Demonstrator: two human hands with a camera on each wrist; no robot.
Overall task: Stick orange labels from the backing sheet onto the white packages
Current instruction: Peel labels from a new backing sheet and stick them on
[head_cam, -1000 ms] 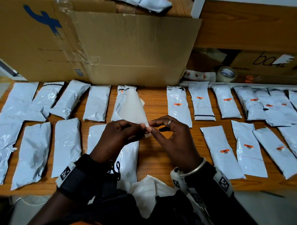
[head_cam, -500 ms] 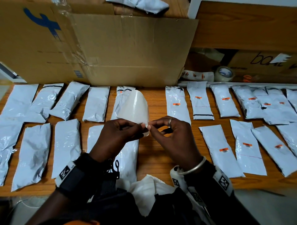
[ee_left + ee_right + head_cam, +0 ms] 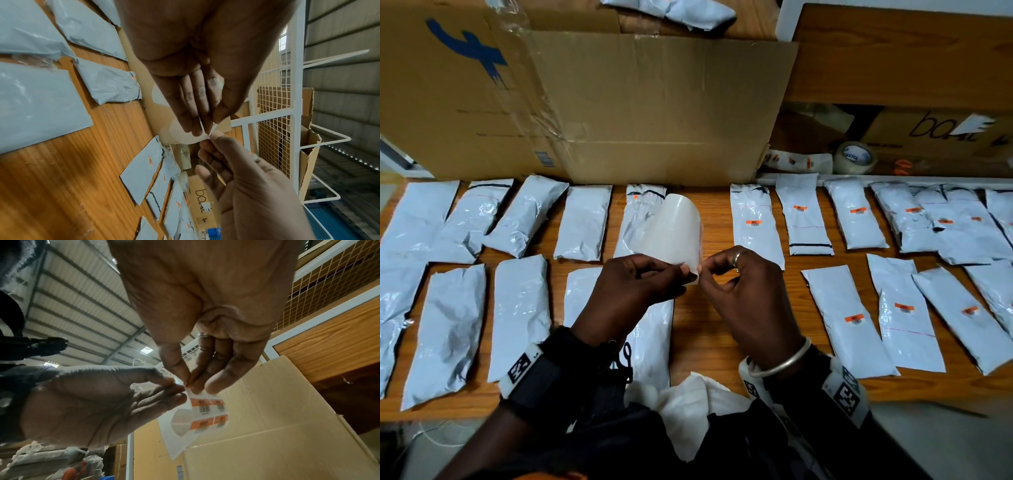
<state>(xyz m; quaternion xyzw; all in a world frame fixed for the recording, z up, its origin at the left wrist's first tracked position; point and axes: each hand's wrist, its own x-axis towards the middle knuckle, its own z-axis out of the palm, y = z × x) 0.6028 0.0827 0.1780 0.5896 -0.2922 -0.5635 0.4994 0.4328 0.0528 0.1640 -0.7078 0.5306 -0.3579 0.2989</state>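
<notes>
Orange labels [image 3: 202, 404], four showing, on one backing sheet [image 3: 674, 233] pinched by both hands

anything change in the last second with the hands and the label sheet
Almost nothing. The left hand still pinches the backing sheet, whose free end has curled over a little; the right hand still picks at its lower corner. No label is off yet; the white packages lie unmoved.

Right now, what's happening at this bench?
A person is labelling white packages laid in rows on a wooden table. The left hand holds the backing sheet up while the right hand pinches at its lower corner, picking at an orange label. Packages on the right already carry labels; most on the left do not.
</notes>
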